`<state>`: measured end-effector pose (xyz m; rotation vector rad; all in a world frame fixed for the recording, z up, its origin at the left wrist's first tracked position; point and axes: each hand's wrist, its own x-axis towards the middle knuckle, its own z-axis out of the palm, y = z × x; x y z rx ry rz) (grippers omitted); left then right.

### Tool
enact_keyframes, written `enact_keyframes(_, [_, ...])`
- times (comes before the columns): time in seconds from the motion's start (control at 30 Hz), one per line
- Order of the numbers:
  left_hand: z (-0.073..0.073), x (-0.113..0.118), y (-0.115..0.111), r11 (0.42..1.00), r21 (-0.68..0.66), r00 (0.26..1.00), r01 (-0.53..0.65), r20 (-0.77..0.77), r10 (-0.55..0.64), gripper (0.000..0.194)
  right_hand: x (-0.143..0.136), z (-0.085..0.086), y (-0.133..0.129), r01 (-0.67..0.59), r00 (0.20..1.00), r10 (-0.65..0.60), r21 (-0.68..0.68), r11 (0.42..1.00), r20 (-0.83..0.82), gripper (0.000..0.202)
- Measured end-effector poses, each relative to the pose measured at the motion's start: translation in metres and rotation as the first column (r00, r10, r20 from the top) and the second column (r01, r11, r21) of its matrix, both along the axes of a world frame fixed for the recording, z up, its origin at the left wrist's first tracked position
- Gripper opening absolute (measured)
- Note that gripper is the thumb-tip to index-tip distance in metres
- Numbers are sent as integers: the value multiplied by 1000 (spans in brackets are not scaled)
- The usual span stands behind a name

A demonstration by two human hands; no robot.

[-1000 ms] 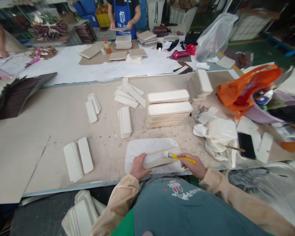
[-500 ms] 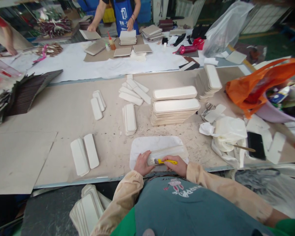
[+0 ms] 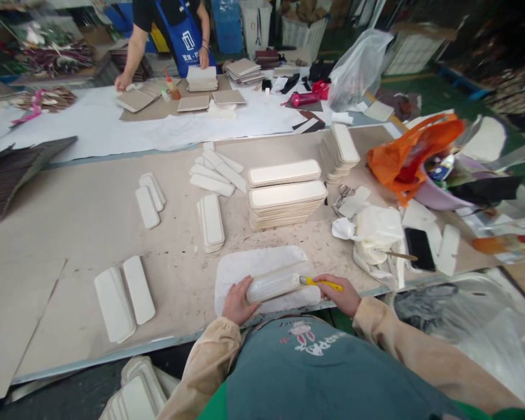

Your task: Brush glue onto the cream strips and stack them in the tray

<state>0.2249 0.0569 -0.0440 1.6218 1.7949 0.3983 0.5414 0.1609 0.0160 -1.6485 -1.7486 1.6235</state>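
My right hand (image 3: pixel 340 294) is closed round the yellow handle of a paintbrush (image 3: pixel 321 283). The brush's bristles touch the right part of a long board strip (image 3: pixel 273 287), which looks wet and shiny. At the strip's left end, my left hand (image 3: pixel 238 300) grips the edge between thumb and fingers. Beneath the strip lies a white rounded sheet (image 3: pixel 231 265) on the table. Behind it stand stacks of long white-topped strips (image 3: pixel 286 198), and a smaller pile of strips (image 3: pixel 210 221) sits to their left.
To the right are a white tub wrapped in plastic (image 3: pixel 378 227) with a stick across it, a black phone (image 3: pixel 420 249), scissors (image 3: pixel 345 193) and an orange bag (image 3: pixel 413 157). Two wide strips (image 3: pixel 139 289) lie at left. A co-worker in a blue apron (image 3: pixel 188 41) stands across the table.
The brush in my right hand has moved rightward along the strip, from near my left hand to the right part. My left hand stays at the left end. The view has turned right.
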Motion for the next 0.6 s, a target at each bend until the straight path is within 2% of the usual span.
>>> enact_keyframes(0.17, [-1,-1,0,1000,-3,1000,9,-10,-9,73,22,9,8,33,998,-36,57,998,53,36])
enact_keyframes(0.37, [2,0,0,1000,-14,1000,-8,16,8,75,22,24,5,21,998,-29,147,989,56,34])
enact_keyframes(0.53, [11,2,1,998,-33,994,-58,93,61,89,1,29,-1,101,988,-100,0,995,-115,34])
enact_keyframes(0.6, [11,1,1,997,-41,991,-67,115,71,89,-13,28,-2,83,982,-93,-64,995,-166,34])
